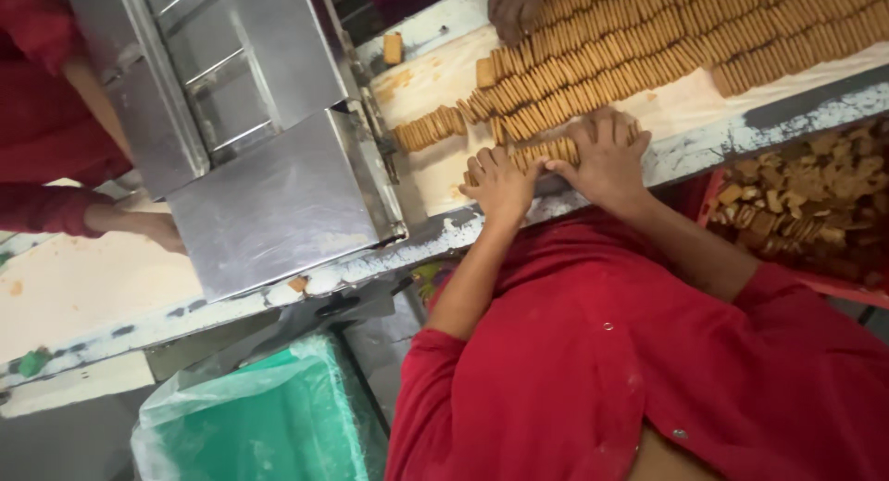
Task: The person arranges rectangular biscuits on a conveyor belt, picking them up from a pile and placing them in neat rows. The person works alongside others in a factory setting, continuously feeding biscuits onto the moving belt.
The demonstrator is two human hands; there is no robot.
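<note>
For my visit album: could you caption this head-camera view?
Left hand and right hand press a row of biscuits together on a conveyor belt.

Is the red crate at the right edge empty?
No, the red crate holds a heap of broken brown biscuit pieces, beside the belt where both hands press a biscuit row.

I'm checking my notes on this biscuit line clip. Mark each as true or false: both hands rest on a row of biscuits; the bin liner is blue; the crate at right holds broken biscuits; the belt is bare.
1. Both hands, left hand and right hand, rest on a row of biscuits. True.
2. The bin liner is blue. False: it is green.
3. The red crate at right holds broken biscuit pieces. True.
4. The belt is bare. False: long rows of biscuits lie on it.
</note>
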